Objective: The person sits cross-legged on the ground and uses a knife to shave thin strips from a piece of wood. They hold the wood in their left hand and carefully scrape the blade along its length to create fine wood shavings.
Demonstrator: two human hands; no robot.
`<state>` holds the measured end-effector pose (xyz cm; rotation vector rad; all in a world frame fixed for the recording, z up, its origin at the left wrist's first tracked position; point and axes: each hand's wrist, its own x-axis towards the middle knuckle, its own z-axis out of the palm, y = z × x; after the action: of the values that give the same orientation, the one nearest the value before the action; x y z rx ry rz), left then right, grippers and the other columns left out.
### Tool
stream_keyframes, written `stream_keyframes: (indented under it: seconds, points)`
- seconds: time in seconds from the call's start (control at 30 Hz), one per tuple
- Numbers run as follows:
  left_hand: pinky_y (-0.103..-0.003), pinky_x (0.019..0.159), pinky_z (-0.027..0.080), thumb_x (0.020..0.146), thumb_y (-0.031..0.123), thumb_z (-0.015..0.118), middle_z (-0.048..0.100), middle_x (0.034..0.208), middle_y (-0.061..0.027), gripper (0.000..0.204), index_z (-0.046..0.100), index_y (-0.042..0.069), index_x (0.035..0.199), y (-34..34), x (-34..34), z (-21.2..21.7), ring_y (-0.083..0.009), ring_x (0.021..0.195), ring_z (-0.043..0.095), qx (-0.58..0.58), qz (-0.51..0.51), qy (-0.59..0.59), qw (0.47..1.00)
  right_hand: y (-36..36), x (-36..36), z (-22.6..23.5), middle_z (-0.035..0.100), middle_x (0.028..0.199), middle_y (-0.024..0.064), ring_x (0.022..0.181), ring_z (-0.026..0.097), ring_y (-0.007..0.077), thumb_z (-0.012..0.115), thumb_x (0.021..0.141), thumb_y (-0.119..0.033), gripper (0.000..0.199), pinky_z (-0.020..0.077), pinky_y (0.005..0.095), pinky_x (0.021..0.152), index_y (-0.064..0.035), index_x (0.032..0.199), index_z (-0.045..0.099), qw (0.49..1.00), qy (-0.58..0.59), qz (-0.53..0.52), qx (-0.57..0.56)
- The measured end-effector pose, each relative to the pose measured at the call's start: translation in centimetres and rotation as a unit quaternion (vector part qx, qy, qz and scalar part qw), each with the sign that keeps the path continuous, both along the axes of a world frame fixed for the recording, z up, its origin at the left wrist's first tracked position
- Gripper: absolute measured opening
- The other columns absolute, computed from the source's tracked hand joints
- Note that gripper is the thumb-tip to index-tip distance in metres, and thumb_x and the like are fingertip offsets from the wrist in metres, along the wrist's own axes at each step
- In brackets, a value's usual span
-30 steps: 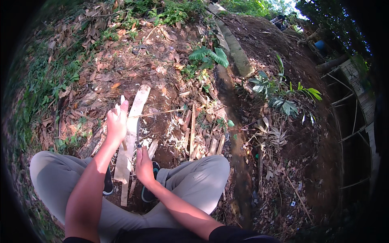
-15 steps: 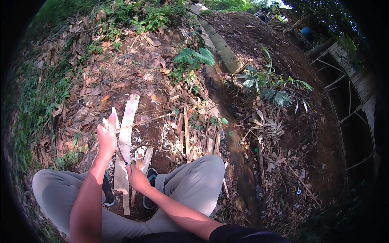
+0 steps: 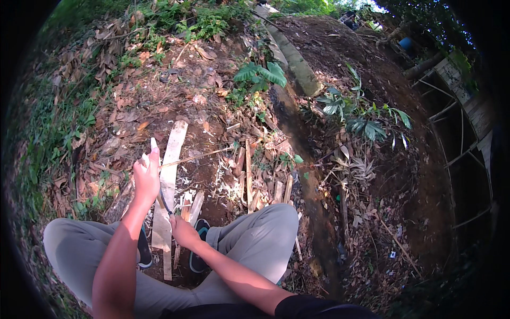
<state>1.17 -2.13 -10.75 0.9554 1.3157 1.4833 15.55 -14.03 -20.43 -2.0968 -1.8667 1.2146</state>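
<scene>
My left hand (image 3: 146,179) is closed around a pale piece of wood (image 3: 153,143), whose whitish tip sticks up past the thumb. Most of that piece is hidden by the fingers. Lower and to the right, my right hand (image 3: 184,232) grips the handle of a knife (image 3: 165,204). Its dark, narrow blade slants up and left toward the left wrist; the far end passes out of sight behind the left forearm. Under both hands a long, flat wooden plank (image 3: 172,151) lies on the ground between my feet.
A thin stick (image 3: 204,156) lies across the plank. Split wood pieces (image 3: 248,173) and pale shavings are scattered to its right. Farther right runs a dark, narrow ditch (image 3: 313,212), with leafy plants (image 3: 260,74) beside it. My bent knees (image 3: 265,223) flank the work.
The view has shifted slightly, moving the scene a little right. My left hand has turned a little, so the wood's tip looks shorter. Both hands keep their grips.
</scene>
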Motion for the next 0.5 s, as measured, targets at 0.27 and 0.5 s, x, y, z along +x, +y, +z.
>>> stream_keyframes:
  seconds: [0.27, 0.5]
  points:
    - [-0.036, 0.051, 0.028, 0.105, 0.035, 0.051, 0.042, 0.054, -0.0002, 0.053, 0.050, 0.001, 0.065, 0.0, -0.2, -0.1, -0.0111, 0.054, 0.038, -0.004, 0.005, 0.028, 1.000, -0.5, -1.6, 2.2, 0.064, 0.087, 0.0276, 0.084, 0.064, 0.0470, 0.035, 0.108, -0.035, 0.043, 0.0472, 0.0535, 0.074, 0.0029, 0.121, 0.050, 0.968, 0.102, -0.176, 0.145]
    - [-0.036, 0.051, 0.027, 0.104, 0.037, 0.053, 0.041, 0.055, 0.0004, 0.053, 0.049, 0.002, 0.064, 0.5, -0.6, -1.8, -0.0107, 0.054, 0.036, -0.012, -0.004, -0.008, 1.000, 0.6, 1.4, -1.1, 0.065, 0.097, 0.0347, 0.094, 0.062, 0.0533, 0.038, 0.106, -0.037, 0.045, 0.0465, 0.0596, 0.082, 0.0041, 0.120, 0.049, 0.999, 0.020, 0.011, 0.027]
